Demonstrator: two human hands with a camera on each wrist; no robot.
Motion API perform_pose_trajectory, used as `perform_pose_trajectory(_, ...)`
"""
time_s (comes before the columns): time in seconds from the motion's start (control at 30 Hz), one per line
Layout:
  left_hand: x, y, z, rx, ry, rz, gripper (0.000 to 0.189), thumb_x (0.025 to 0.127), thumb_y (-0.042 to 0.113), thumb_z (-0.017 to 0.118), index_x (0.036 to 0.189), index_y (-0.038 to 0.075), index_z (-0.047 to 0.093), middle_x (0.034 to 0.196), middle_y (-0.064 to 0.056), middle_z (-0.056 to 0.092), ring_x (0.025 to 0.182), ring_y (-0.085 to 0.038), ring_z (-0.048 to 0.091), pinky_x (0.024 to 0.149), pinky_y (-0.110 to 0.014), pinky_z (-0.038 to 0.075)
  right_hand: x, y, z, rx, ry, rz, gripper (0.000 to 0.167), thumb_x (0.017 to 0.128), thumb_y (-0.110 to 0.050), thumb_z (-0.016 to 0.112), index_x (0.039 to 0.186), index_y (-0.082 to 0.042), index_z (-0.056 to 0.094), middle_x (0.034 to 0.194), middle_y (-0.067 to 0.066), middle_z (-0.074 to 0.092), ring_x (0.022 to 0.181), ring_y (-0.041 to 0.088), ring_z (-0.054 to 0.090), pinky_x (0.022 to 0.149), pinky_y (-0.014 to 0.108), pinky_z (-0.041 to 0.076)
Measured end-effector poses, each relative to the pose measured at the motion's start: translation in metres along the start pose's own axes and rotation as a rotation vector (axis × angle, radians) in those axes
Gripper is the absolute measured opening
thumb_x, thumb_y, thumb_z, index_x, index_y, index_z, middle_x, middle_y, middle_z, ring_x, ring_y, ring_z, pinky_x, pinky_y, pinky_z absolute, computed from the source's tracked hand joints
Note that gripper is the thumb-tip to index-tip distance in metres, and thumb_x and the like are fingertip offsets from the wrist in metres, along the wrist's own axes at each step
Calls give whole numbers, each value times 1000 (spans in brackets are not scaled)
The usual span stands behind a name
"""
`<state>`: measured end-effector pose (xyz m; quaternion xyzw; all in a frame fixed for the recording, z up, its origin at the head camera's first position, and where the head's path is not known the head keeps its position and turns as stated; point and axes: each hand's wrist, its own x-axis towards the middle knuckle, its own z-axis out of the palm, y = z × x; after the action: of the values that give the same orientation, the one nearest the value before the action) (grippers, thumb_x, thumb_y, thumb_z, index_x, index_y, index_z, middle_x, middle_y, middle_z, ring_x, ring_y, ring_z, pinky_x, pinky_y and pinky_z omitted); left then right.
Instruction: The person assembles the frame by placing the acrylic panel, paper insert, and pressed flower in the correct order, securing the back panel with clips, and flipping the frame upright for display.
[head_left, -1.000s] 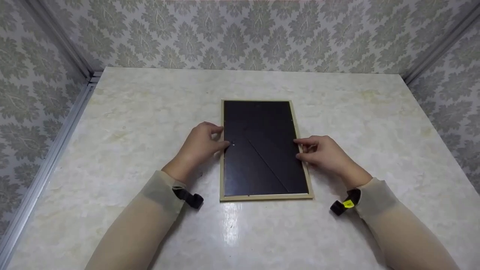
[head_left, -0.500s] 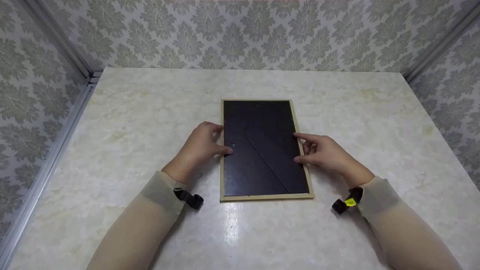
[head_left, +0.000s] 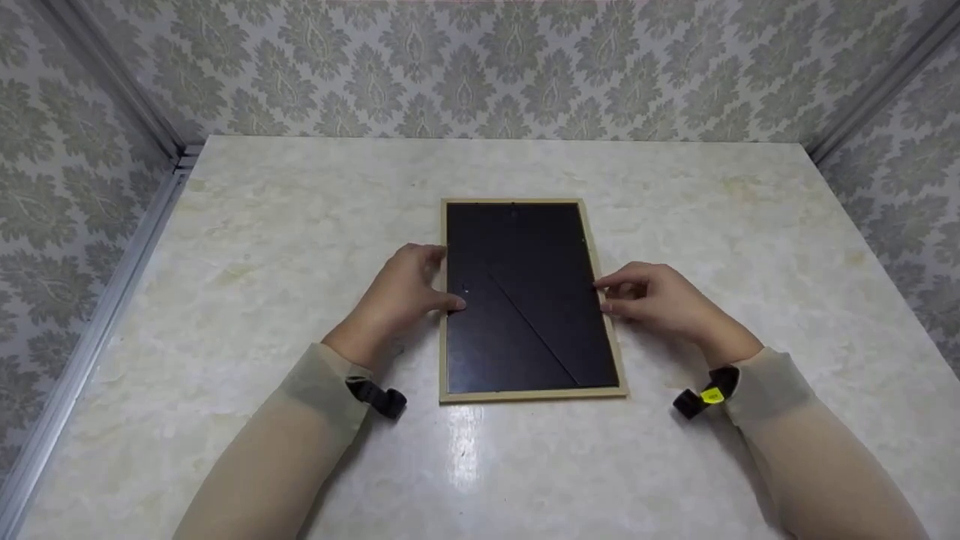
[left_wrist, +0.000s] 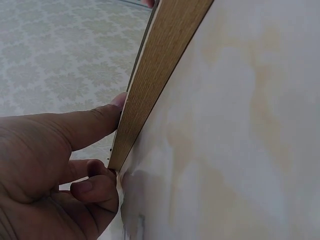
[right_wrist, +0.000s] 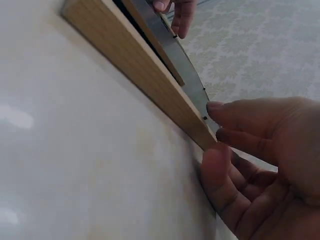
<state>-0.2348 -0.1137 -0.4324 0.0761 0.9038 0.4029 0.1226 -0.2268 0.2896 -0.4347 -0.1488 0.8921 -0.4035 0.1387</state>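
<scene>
A picture frame [head_left: 532, 315] lies on the table with its black backing up and a pale wooden rim around it. A slanted line crosses the backing, the edge of its easel leg. My left hand [head_left: 397, 285] holds the left side, thumb on the backing and fingers at the outer edge; in the left wrist view the thumb [left_wrist: 95, 122] presses on the rim's upper edge. At the right side, my right hand [head_left: 660, 296] has thumb and forefinger bent at the rim. In the right wrist view, its fingertips [right_wrist: 216, 107] are beside small dark tabs along the rim.
The pale marbled table [head_left: 262, 202] extends around the picture frame. Patterned wallpaper panels [head_left: 465, 75] stand behind and on both sides, with a metal rail [head_left: 90, 352] along the left. Black straps with small cameras [head_left: 386, 401] sit on both wrists.
My left thumb has slid slightly toward me along the backing. My right hand spread its thumb and forefinger on the backing, then drew back to the right rim with them closer together. The picture frame stays put.
</scene>
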Motion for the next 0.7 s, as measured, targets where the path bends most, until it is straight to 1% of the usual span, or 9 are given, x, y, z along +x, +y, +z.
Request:
perform_pose_trajectory(0.07,1,0,0,2,4,7,93,90,25,99,168,4,52,169,-21,52,161,-39,49,137,-54,40,-1,2,-2,-58,35,-40,30,103,-14,84,132,-11,85,127,13,76,94,10,69,77,19,57)
perform_pose_trajectory(0.13,1,0,0,3,4,11,92,90,26,99,167,4,53,169,-21,52,161,-39,49,137,-54,40,-1,3,-4,-109,59,-75,24,103,-13,84,126,-13,88,130,11,77,101,13,70,81,18,55)
perform_pose_trajectory(0.27,1,0,0,4,2,12,92,90,26,99,167,4,53,168,-21,52,161,-40,49,137,-55,40,-1,4,-5,-182,73,-150,18,102,-12,85,119,-16,91,135,7,78,114,23,75,89,15,54)
perform_pose_trajectory(0.33,1,-1,0,4,0,10,92,91,26,98,168,5,53,168,-21,52,161,-40,49,137,-55,40,-1,4,-5,-219,78,-182,16,102,-14,86,116,-18,92,139,5,79,117,25,79,91,14,56)
perform_pose_trajectory(0.4,1,-1,1,9,0,8,92,91,27,98,168,5,53,167,-21,53,160,-40,50,137,-55,40,-1,4,-6,-265,82,-206,16,101,-15,87,116,-20,92,142,2,80,120,25,80,95,19,60)
perform_pose_trajectory(0.5,1,-1,1,16,0,8,93,90,27,99,168,5,53,166,-21,53,159,-40,50,137,-55,40,0,5,-7,-340,86,-246,18,99,-18,89,116,-21,92,144,-1,80,125,25,81,102,34,66)
perform_pose_trajectory(0.57,1,-1,1,19,-1,8,93,90,27,99,168,5,52,166,-21,53,160,-40,50,137,-55,39,1,6,-7,-379,93,-290,19,98,-18,90,117,-21,92,141,-1,82,126,25,81,105,45,66)
perform_pose_trajectory(0.63,1,-2,1,22,-5,12,93,91,27,98,169,5,52,167,-22,52,161,-41,49,138,-56,38,1,6,-7,-407,108,-342,21,96,-17,92,116,-19,92,136,1,84,124,26,82,104,48,67)
perform_pose_trajectory(0.7,2,-2,1,22,-8,13,93,91,27,98,169,5,51,168,-22,52,162,-41,48,138,-56,38,1,6,-7,-428,127,-391,20,94,-16,93,114,-18,92,130,2,86,119,25,84,100,47,69)
